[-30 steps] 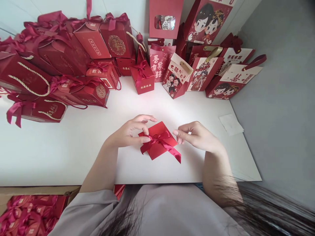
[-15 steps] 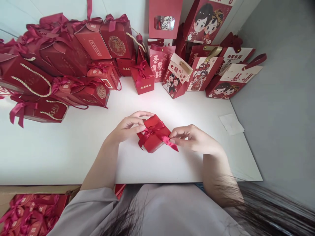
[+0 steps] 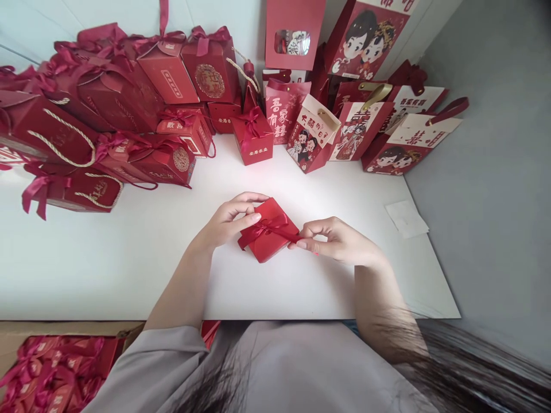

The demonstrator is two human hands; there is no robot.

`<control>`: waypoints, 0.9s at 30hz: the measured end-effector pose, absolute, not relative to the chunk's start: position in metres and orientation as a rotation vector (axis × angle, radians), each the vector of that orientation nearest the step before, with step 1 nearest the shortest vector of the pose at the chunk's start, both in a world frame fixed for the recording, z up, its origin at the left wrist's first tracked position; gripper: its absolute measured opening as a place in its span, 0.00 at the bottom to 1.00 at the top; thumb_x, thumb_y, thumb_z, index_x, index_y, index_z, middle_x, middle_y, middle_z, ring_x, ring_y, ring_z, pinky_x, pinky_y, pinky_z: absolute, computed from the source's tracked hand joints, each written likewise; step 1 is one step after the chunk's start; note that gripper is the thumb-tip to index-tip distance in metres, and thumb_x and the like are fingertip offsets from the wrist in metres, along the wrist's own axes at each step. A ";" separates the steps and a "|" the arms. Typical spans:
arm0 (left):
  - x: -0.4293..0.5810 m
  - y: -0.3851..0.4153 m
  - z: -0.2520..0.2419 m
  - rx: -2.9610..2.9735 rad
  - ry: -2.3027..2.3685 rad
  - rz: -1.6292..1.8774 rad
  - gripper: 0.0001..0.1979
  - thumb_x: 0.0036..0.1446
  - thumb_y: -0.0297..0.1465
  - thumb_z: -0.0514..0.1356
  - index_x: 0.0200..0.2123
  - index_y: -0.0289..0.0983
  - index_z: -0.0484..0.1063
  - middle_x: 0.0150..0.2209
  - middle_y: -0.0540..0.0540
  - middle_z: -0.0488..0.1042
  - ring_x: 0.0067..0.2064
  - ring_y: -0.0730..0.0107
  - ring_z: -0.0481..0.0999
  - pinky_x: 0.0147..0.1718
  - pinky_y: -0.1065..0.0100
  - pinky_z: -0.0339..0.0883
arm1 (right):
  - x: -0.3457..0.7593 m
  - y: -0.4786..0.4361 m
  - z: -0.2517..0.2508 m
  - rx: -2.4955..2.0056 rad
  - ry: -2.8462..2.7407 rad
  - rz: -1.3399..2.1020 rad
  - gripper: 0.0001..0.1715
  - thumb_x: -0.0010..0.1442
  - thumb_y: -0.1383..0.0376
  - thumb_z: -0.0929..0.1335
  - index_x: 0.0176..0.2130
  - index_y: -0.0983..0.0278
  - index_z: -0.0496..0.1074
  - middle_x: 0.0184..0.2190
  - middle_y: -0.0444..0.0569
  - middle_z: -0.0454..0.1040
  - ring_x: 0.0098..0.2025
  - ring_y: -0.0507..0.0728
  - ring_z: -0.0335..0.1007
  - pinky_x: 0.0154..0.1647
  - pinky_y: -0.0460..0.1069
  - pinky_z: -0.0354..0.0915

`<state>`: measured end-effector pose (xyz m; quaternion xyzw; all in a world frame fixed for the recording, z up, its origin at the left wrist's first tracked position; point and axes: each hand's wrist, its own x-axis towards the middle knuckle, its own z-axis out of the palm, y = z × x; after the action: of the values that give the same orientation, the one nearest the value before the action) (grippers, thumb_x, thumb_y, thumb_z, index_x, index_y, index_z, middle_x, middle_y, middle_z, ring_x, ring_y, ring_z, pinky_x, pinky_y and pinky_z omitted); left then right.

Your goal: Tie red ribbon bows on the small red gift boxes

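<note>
A small red gift box (image 3: 270, 250) rests on the white table, with a crimson ribbon (image 3: 263, 226) tied in a bow on its top. My left hand (image 3: 235, 222) grips the box at its far left side, thumb on top near the bow and fingers along the back edge. At the box's right corner, my right hand (image 3: 340, 240) pinches the ribbon's right tail between thumb and fingers and holds it stretched out from the knot. The other ribbon end hangs over the left edge of the box.
Stacked red gift boxes (image 3: 116, 97) with bows and rope handles fill the back left. Printed paper gift bags (image 3: 400, 143) stand at the back right by a grey wall (image 3: 495, 172). White paper (image 3: 406, 219) lies on the table (image 3: 310, 292). A cardboard carton (image 3: 129, 332) holds ribboned boxes, lower left.
The ribbon's right tail, which hung loose past my right fingers, is now drawn straight in their pinch. My left thumb has shifted slightly up the box top.
</note>
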<state>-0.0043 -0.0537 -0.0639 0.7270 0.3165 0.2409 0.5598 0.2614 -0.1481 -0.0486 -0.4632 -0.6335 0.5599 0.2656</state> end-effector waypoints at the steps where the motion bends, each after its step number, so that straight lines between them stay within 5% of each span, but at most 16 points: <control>1: -0.005 -0.053 -0.064 1.719 0.745 0.570 0.18 0.63 0.37 0.60 0.23 0.35 0.67 0.59 0.42 0.69 0.59 0.56 0.71 0.59 0.55 0.63 | 0.262 -0.148 -0.048 -1.250 -1.750 1.493 0.19 0.64 0.54 0.70 0.28 0.64 0.71 0.32 0.46 0.78 0.30 0.52 0.65 0.32 0.48 0.59; 17: -0.005 -0.045 -0.072 1.738 0.686 0.563 0.18 0.59 0.37 0.62 0.21 0.35 0.66 0.60 0.41 0.68 0.61 0.52 0.68 0.64 0.52 0.58 | 0.272 -0.146 -0.050 -1.183 -1.858 1.559 0.17 0.65 0.61 0.65 0.26 0.63 0.60 0.24 0.41 0.63 0.27 0.50 0.51 0.28 0.47 0.53; 27: -0.001 -0.047 -0.076 1.547 0.632 0.587 0.18 0.58 0.39 0.60 0.20 0.35 0.68 0.59 0.39 0.69 0.62 0.45 0.67 0.59 0.51 0.62 | 0.285 -0.141 -0.050 -1.267 -1.763 1.496 0.21 0.68 0.50 0.65 0.33 0.64 0.72 0.31 0.47 0.74 0.37 0.56 0.68 0.42 0.50 0.62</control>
<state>-0.0006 -0.0471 -0.0765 0.6762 0.2762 0.2567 0.6329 0.2854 -0.1413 -0.0498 -0.4654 -0.6473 0.5495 0.2499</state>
